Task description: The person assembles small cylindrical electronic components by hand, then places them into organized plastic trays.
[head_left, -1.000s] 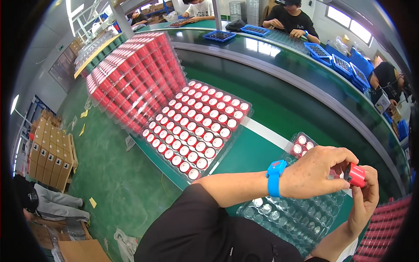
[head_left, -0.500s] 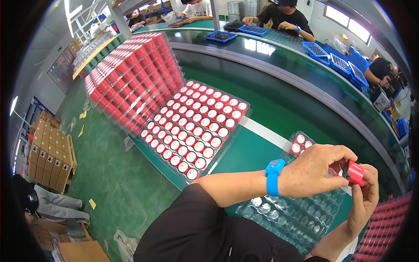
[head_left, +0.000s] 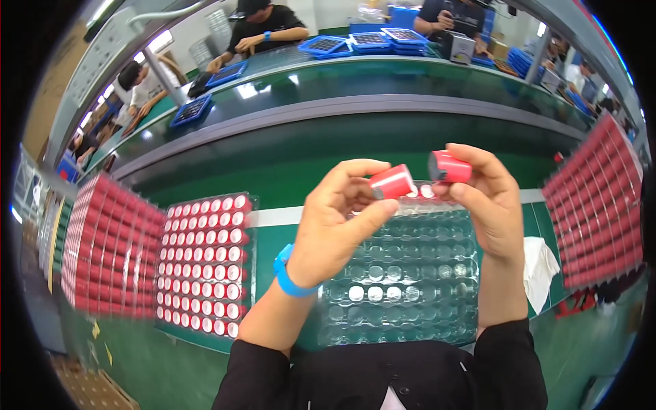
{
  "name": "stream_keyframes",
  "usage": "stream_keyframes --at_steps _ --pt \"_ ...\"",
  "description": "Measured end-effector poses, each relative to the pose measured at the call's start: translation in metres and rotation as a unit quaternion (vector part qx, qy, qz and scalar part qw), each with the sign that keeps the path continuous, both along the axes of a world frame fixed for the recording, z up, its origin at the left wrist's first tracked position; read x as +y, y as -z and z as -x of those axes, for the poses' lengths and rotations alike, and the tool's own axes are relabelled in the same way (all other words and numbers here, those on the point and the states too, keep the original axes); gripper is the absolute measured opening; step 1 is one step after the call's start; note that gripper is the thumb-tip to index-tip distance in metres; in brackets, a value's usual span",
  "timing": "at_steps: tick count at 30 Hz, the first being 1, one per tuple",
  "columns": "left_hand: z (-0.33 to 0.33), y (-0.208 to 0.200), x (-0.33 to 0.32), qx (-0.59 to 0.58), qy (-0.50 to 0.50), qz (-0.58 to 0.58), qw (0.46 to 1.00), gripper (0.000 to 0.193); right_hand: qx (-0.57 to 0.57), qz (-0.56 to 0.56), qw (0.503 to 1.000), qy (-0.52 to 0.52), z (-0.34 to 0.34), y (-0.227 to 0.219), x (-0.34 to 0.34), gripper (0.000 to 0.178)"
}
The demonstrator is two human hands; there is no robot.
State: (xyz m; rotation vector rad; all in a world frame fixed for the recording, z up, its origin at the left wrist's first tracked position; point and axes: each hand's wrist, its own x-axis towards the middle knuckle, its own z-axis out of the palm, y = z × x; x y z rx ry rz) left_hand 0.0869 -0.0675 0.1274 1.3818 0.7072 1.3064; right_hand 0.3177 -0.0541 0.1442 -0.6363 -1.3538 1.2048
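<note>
My left hand, with a blue band on its wrist, grips a short red cylinder between thumb and fingers. In my right hand is another red cylinder, its dark end turned left. The two cylinders are held up close together without touching. Below them lies a clear plastic tray with rows of round pockets. A few white-topped red cylinders sit at its far edge, partly hidden by my hands.
Left of the tray is a tray full of red cylinders, beside a tall stack of filled trays. Another stack and a white cloth are at right. People work across the bench among blue trays.
The view has swung right. My hands, earlier close together around one visible red cylinder, are now apart above the clear tray, each with a cylinder.
</note>
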Motion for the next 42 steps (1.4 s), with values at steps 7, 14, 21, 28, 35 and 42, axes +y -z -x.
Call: stream_keyframes --at_steps 7,14,21,28,35,42 --pt "-0.009 -0.001 0.0 -0.042 -0.014 0.024 0.999 0.037 -0.017 -0.001 0.999 -0.029 0.0 0.006 0.004 0.043" --pt "-0.003 0.004 0.007 -0.031 -0.01 0.052 0.998 0.035 -0.042 0.026 0.998 -0.047 0.008 0.016 0.009 0.04" --pt "0.002 0.006 0.011 -0.033 0.0 0.082 0.996 0.036 -0.079 0.047 0.994 -0.056 0.004 0.015 0.01 0.042" --pt "0.002 0.006 0.006 -0.027 0.012 0.011 1.0 0.044 -0.052 -0.001 0.996 -0.076 0.009 0.017 0.007 0.048" --pt "-0.002 0.006 0.006 0.024 -0.029 -0.061 0.997 0.045 -0.079 -0.037 0.996 -0.034 0.009 0.017 0.006 0.046" --pt "-0.003 0.007 0.006 -0.023 -0.019 -0.025 0.999 0.042 -0.055 -0.034 0.998 -0.009 0.016 0.018 0.006 0.044"
